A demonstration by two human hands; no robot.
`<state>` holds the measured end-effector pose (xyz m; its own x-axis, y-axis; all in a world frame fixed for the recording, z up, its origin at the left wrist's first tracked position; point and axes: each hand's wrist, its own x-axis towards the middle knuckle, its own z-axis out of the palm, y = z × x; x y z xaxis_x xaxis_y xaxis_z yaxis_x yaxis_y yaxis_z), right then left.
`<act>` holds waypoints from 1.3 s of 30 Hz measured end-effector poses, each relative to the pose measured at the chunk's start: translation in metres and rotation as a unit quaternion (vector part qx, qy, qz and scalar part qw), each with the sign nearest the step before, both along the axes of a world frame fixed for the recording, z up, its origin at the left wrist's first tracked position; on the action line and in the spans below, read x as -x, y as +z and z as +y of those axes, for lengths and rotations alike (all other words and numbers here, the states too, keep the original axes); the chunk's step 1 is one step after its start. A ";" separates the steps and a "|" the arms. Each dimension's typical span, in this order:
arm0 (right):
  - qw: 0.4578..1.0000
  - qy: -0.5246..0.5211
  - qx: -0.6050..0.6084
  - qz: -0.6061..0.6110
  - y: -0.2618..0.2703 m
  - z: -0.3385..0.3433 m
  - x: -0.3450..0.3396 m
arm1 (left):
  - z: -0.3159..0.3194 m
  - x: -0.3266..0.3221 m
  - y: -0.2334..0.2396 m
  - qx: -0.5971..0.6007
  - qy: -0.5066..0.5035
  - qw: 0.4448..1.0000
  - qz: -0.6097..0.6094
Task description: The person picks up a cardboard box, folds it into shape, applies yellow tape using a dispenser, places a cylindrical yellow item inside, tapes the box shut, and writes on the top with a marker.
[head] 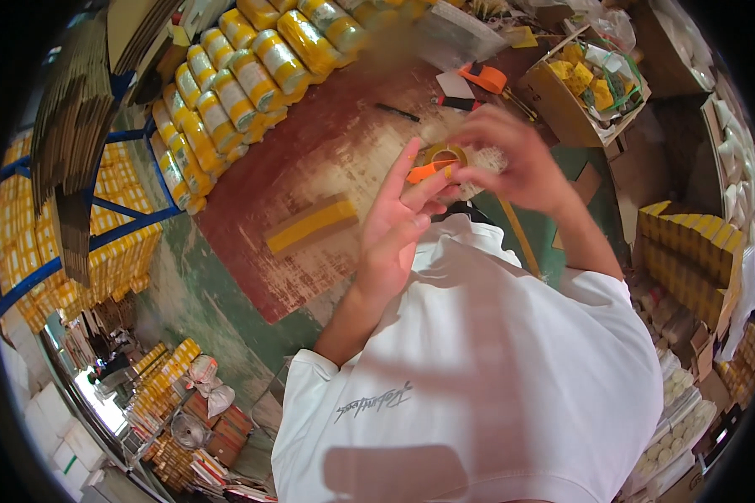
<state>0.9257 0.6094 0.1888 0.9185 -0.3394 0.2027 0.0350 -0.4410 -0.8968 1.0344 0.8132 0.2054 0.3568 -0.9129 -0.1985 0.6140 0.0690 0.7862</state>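
My left hand (393, 229) is raised over the table's near side, palm turned up and fingers apart. Small yellow bits show on two of its fingers. My right hand (509, 157) is motion-blurred, its thumb close to my left fingertips; whether it pinches something cannot be told. Behind the fingers, a roll of yellowish tape (447, 151) and an orange plastic piece (423, 172), perhaps a tape dispenser, are partly hidden. A flat brown cardboard piece with a yellow strip (311, 226) lies on the worn red tabletop (245, 251) to the left.
Yellow-wrapped rolls (233, 94) are stacked along the far left edge. Beyond my hands lie a black pen (397, 112), an orange tape dispenser (491, 80) and a red-and-black tool (458, 103). A carton of yellow scraps (560, 104) stands right; a blue rack (126, 220) is left.
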 end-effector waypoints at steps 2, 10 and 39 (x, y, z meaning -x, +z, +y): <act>0.995 0.046 0.069 -0.049 -0.003 0.015 -0.011 | 0.003 0.000 -0.002 -0.010 0.005 1.000 0.005; 0.992 0.067 0.086 -0.069 -0.013 0.021 -0.017 | 0.014 -0.001 -0.010 -0.026 0.013 0.996 0.078; 0.992 0.125 0.002 -0.019 -0.018 0.032 -0.024 | 0.024 -0.002 -0.021 -0.092 0.031 0.865 -0.493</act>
